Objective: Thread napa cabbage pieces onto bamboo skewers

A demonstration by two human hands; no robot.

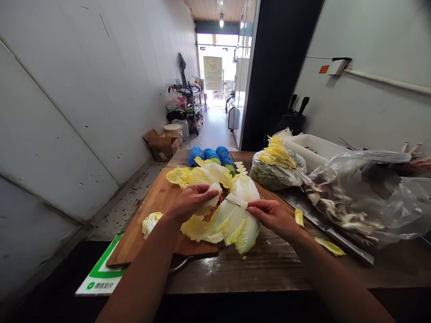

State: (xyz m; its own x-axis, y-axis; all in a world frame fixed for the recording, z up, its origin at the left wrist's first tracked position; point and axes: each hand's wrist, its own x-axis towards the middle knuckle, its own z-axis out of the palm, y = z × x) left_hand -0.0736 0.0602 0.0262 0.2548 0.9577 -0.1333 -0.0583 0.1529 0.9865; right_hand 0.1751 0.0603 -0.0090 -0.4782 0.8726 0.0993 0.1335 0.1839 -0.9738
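Observation:
My left hand [193, 202] is closed, pinching a pale napa cabbage leaf [211, 204] above the wooden cutting board. My right hand [269, 213] pinches a thin skewer [243, 206], which points left and passes through a white piece of cabbage leaf [232, 198]. The skewer's tip is near my left fingers. Beneath and between my hands lie several large napa cabbage leaves [247, 229], white-ribbed with yellow edges. A small cabbage heart [151, 224] rests on the cutting board [134, 242] beside my left forearm.
Blue net-wrapped vegetables [210, 154] and white slices [240, 167] sit at the back. On the right are a bag of skewered leaves [278, 161], a white bin [316, 150], a bag of mushrooms [346, 211] and a knife [350, 244]. Bundled skewers [281, 202] lie beside my right hand.

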